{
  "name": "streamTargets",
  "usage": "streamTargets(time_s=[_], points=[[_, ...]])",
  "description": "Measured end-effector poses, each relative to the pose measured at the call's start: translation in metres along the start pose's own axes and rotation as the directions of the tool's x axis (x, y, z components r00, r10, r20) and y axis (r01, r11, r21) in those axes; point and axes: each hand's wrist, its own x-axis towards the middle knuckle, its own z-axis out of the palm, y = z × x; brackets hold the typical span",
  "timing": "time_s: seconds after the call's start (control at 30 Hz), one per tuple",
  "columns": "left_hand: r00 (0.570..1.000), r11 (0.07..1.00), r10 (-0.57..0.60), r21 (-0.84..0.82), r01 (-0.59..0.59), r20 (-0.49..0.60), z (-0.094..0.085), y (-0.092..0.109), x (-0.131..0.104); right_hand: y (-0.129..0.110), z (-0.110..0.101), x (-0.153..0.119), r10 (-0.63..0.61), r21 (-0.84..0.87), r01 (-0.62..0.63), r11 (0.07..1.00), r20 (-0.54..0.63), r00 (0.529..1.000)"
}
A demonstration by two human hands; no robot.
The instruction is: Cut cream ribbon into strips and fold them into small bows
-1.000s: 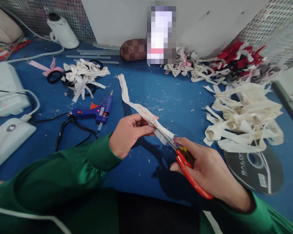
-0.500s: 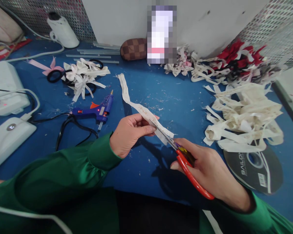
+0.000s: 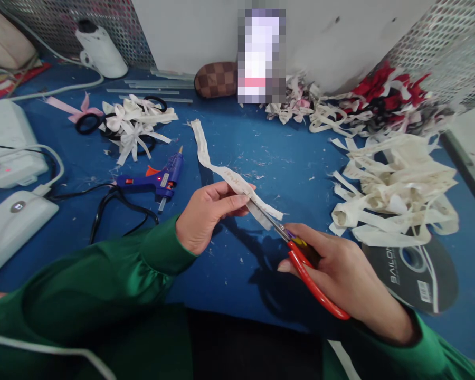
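My left hand [image 3: 211, 214] pinches a long white ribbon [image 3: 230, 177] with faint lettering between thumb and fingers. The ribbon's far end lies up and to the left on the blue table [image 3: 221, 327]. My right hand [image 3: 336, 264] is closed around the red handles of the scissors [image 3: 314, 287]. The scissor blades point up and left along the ribbon, their tips near my left thumb. A short flap of ribbon hangs beneath the blades. Whether the blades are parted is hard to tell.
A blue glue gun [image 3: 164, 179] with its black cord lies left of my hands. Behind it are white bows [image 3: 129, 124] with black bands. Cream ribbons [image 3: 399, 190] lie on the right, partly over a black spool [image 3: 435, 279]. A checkered case [image 3: 216, 80] stands at the back.
My left thumb has shifted slightly up and left on the ribbon. My right hand and the scissors have moved slightly to the right.
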Motion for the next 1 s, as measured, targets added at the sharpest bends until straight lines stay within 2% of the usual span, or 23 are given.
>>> streamTargets(time_s=[0.3, 0.6, 1.0], points=[[0.995, 0.999, 0.041, -0.017, -0.043, -0.096, -0.0027, -0.0020, 0.0040, 0.0004, -0.0008, 0.0004, -0.031, -0.052, 0.030, 0.998, -0.029, 0.999], [0.995, 0.999, 0.037, -0.008, -0.038, -0.096, -0.0010, -0.0003, 0.0032, -0.0008, -0.0002, 0.0002, -0.010, -0.057, 0.007, 0.998, -0.047, 0.999], [0.999, 1.000, 0.009, 0.009, -0.009, -0.031, 0.0018, -0.0010, 0.0018, -0.0036, -0.0008, 0.0008, 0.000, -0.015, 0.001, 1.000, 0.023, 1.000]])
